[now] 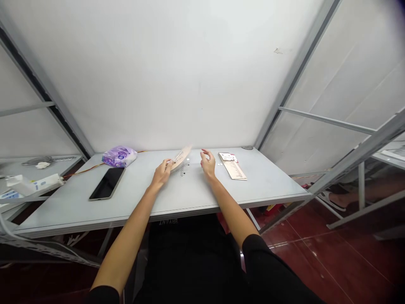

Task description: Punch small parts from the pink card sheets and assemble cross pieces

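Thumb and fingers of a person's left hand [162, 173] clench a thin, curved laser-cut wooden panel [181, 158] by its lower end, holding it tilted up from the table at that hand's 1 o'clock. The right hand [208, 164] stands apart at the panel's 3 o'clock, its fingers loosely curled, released and gripping nothing; whether it touches the surface cannot be told. Small dark specks [184, 169], too small to identify, lie under the panel. At the right hand's 2 o'clock rests a flat wooden sheet with a printed card [232, 165]. Farther out from the left hand, a purple plastic pouch [119, 156] sits at 10 o'clock and a black smartphone [106, 183] at 9 o'clock, beside an orange wire [85, 169], on a pale grey table [158, 210]. Held only at one end, the panel could slip from a loosened pinch onto the specks and scatter them. A careless sweep of the right hand could push the wooden sheet out of place.
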The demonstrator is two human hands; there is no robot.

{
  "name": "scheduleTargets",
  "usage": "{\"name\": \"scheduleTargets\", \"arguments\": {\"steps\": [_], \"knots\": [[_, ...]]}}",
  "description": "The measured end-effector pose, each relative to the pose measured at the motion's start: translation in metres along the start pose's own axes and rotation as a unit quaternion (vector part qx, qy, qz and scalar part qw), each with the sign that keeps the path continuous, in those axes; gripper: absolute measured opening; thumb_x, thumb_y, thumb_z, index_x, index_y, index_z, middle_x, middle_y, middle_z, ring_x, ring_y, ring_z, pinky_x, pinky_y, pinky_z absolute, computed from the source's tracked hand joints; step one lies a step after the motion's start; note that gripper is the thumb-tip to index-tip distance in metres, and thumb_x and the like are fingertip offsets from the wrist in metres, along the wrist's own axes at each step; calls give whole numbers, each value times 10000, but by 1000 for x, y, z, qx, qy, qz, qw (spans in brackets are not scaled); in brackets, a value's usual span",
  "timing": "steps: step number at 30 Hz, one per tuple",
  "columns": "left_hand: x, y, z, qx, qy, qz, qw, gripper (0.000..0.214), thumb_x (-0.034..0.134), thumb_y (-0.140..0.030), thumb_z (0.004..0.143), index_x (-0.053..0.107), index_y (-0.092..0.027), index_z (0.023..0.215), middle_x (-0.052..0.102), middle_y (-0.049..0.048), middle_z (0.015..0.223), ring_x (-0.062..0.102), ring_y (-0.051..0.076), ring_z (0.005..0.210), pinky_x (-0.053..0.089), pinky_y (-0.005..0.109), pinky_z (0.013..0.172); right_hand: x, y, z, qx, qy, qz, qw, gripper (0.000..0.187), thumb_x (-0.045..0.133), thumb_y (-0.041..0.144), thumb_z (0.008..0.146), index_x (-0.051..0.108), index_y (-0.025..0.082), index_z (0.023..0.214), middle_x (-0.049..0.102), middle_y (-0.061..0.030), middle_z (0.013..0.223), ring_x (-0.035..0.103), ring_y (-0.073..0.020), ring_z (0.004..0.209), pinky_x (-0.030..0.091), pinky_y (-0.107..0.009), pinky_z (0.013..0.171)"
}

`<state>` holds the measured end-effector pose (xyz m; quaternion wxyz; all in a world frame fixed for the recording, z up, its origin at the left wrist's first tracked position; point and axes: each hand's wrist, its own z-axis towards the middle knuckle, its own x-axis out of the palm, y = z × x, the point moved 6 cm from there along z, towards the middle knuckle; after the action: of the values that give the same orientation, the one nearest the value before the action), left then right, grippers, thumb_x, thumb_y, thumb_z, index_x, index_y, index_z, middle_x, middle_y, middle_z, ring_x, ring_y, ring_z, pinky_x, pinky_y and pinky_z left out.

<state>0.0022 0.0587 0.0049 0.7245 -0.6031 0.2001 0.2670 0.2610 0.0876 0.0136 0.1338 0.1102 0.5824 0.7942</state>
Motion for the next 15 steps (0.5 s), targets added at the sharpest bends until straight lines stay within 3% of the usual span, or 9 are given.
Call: {"name": "scheduleTargets", "arguments": {"steps": [2,6,12,15], "knots": [[-4,7,3,-45,-13,-48,998,535,308,-587,1023,627,-263,1306,713,62,1276,702,247,1024,510,391,990,-13,-13,7,88,-70,81,990,515,574,453,889,573,245,1361,600,-66,1284,515,-53,550,456,-233,527],[-8,15,6,-88,-31,-102,990,552,319,-602,1012,637,-248,1292,720,76,1236,711,223,830,547,374,862,-33,-34,12,212,-175,217,936,613,553,360,884,384,323,1472,537,-73,1389,628,-48,607,479,-195,531],[-9,17,7,-91,-30,-119,988,556,322,-620,1002,637,-261,1287,715,72,1233,713,211,832,536,317,728,-49,-37,17,214,-216,359,883,659,486,281,907,267,395,1518,390,-107,1558,764,-131,894,593,-250,670],[-11,16,6,-76,-34,-87,993,551,306,-611,1012,633,-270,1296,723,68,1214,712,220,884,535,333,801,-55,-39,21,210,-225,382,871,651,464,290,926,244,365,1534,374,-148,1568,764,-176,982,634,-319,708]]}}
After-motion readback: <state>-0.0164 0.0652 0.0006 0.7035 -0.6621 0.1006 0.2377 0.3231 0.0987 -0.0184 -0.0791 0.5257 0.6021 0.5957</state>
